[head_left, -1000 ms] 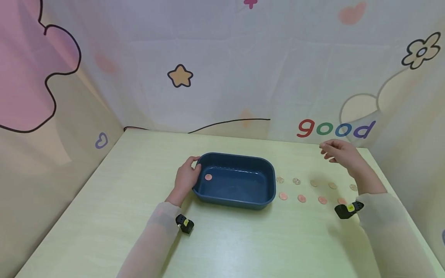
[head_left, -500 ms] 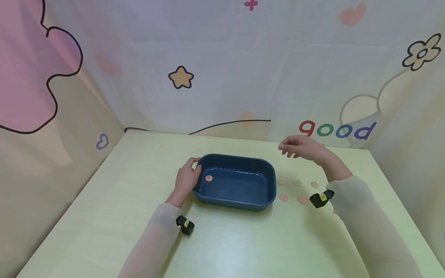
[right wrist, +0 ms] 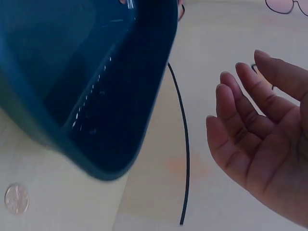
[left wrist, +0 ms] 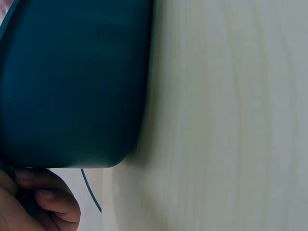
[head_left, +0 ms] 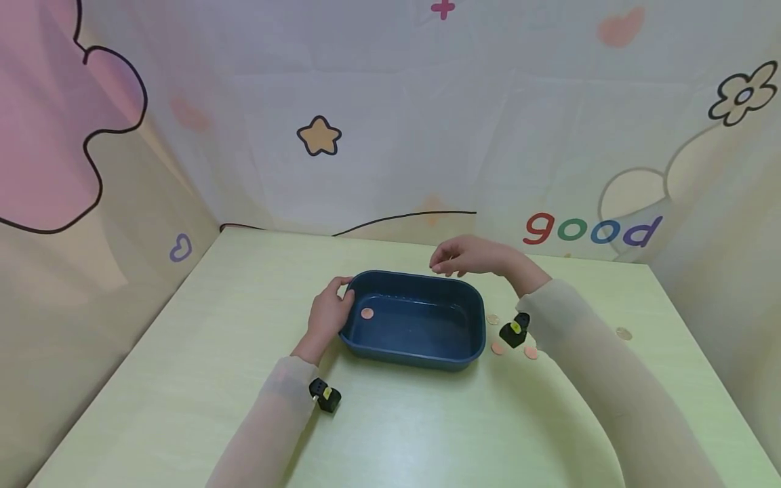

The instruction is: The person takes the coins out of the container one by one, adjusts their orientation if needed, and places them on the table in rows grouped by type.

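Observation:
My left hand (head_left: 326,312) grips the left end of a dark blue rectangular tub (head_left: 411,359), thumb over its rim. In the left wrist view its curled fingers (left wrist: 57,202) show under the tub (left wrist: 72,96). Inside the tub, near the left end, lies a copper coin (head_left: 367,313). My right hand (head_left: 470,256) hovers beyond the tub's far rim, fingers loosely bent. The right wrist view shows its palm and spread digits (right wrist: 274,115), with a gap between thumb and forefinger and nothing visible in it.
Right of the tub lie a silvery coin (head_left: 493,319), two copper coins (head_left: 531,352) and, farther right, another pale coin (head_left: 624,333). My right sleeve (head_left: 586,352) hides other coins. A printed cloth backdrop (head_left: 390,135) rises behind the pale table (head_left: 390,434).
My right hand has swept left from above the far right of the table to the tub's far rim, its sleeve now covering coins seen before. My left hand and the tub stay put.

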Demonstrator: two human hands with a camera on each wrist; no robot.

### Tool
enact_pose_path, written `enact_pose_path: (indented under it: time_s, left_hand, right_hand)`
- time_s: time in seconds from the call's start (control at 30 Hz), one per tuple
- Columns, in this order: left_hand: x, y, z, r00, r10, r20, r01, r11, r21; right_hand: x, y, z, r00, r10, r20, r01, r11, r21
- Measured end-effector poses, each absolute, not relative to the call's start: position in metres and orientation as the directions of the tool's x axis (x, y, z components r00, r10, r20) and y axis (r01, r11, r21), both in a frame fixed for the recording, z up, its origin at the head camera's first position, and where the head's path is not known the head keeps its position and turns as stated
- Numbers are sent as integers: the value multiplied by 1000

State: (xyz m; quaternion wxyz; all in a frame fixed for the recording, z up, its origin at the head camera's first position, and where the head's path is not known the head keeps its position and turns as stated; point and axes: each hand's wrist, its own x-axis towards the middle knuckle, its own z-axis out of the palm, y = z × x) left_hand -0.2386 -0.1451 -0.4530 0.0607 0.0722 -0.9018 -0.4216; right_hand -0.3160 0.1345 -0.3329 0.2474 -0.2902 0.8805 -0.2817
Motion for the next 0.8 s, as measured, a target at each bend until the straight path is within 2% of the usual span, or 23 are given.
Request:
enact_pose_path:
  time_s: [0.3,0.43,0.63,0.8]
  left_hand:
    - [-237,-145,-453,-982,-185,47,-84,637,766]
    - [-237,-145,-452,-982,-183,47,-81,635,768]
    - [-238,-145,-450,-983,-179,44,-81,632,770]
    - [-239,-145,-451,-983,-179,37,-88,640,764]
  right_hand:
    - [-321,85,-341,-611,-709,-354,-436,674,-596]
    - [-324,68,-351,-572,-731,-373,-441,657,-611]
    - [-328,48,-372,-545,-743,-388,-461,652,-602]
    - [-328,33,-388,-547,-729,-413,-450,671,-589]
